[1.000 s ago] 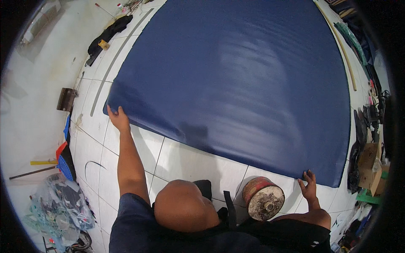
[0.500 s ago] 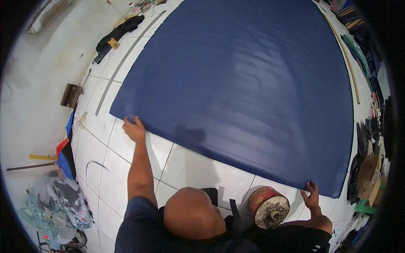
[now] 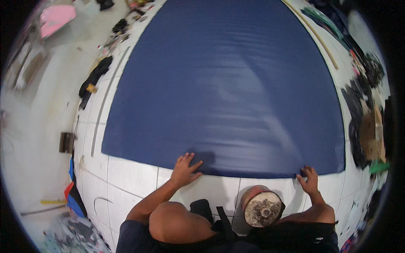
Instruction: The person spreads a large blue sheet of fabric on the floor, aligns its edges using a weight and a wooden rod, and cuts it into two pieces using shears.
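A large sheet of smooth dark blue material [image 3: 228, 97] lies spread over white floor tiles, its far end running out of the picture. My left hand [image 3: 185, 170] rests on its near edge, left of the middle, fingers spread and holding nothing. Farther right, my right hand [image 3: 310, 179] touches the same edge a short way from the near right corner, its fingers apart. Low, shallow creases cross the sheet's shiny middle.
A round reddish can with a stained pale top [image 3: 262, 207] stands between my arms, just short of the sheet. A flat grey strip [image 3: 107, 105] lies along the left side, a yellowish rod [image 3: 314, 31] along the right. Beyond it sits a cardboard box [image 3: 372, 133].
My left hand has slid right along the near edge, away from the left corner. My right hand stays by the right corner. The view has turned, so the sheet appears straighter.
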Demonstrator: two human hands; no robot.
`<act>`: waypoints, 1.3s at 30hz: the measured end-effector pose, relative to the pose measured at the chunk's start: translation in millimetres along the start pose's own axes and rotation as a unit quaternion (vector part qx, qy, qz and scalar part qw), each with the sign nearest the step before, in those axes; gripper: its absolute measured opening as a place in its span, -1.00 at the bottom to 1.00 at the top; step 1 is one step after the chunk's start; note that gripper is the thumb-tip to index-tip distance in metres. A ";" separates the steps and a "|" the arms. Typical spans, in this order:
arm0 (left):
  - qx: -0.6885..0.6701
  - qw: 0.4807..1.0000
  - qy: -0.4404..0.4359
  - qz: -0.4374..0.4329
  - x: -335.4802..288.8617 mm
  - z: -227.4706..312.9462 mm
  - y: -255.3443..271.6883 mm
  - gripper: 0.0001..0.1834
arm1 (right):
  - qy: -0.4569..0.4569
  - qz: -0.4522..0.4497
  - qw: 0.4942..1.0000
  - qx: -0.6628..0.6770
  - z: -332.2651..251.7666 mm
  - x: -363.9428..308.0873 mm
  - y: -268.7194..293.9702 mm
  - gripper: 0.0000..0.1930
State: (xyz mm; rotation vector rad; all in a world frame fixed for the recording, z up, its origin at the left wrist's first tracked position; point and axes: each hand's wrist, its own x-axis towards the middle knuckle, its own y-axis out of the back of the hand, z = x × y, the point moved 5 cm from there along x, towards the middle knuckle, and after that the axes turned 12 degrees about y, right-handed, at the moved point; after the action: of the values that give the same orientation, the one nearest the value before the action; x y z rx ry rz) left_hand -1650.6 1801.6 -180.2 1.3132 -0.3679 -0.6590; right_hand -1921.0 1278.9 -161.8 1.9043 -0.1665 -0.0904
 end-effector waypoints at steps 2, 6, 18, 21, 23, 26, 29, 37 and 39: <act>-0.007 1.000 -0.022 0.009 16.0 14.9 -6.2 -0.38 | 0.042 0.034 0.995 -0.084 23.7 -12.0 2.8 -0.52; -0.030 0.999 -0.035 -0.026 16.8 21.4 5.4 -0.34 | -0.016 0.030 0.999 0.015 25.3 12.9 15.1 -0.43; 0.046 0.995 0.006 -0.091 9.7 13.6 -3.3 -0.36 | -0.250 0.128 0.949 -0.141 172.9 11.4 44.1 -0.43; 0.016 0.996 -0.002 -0.086 13.6 17.1 -7.1 -0.35 | -0.369 0.135 0.901 -0.182 236.8 -26.1 69.4 -0.30; 0.039 0.995 -0.011 -0.094 12.6 11.7 -7.8 -0.31 | -0.417 0.133 0.891 -0.120 259.1 -32.8 77.2 -0.24; 0.063 0.992 0.008 -0.110 8.0 -0.8 1.1 -0.26 | -0.472 0.088 0.873 -0.087 256.6 0.9 67.9 -0.14; 0.072 0.989 0.031 -0.128 5.1 0.9 5.9 -0.22 | -0.479 0.056 0.874 -0.056 264.2 10.1 70.2 -0.07; 0.071 0.990 0.035 -0.112 8.8 7.8 9.9 -0.15 | -0.219 0.129 0.964 0.078 92.6 115.2 93.0 -0.53; 0.072 0.992 0.024 -0.103 6.3 4.2 12.4 -0.17 | -0.015 -0.110 0.967 0.231 -39.3 128.0 52.3 -0.54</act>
State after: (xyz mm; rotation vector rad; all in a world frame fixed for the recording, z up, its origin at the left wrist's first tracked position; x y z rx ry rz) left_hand -1645.4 1795.8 -167.9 1.5157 -0.2446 -0.7836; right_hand -1792.7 1277.9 -97.0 2.3848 0.0084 -0.2477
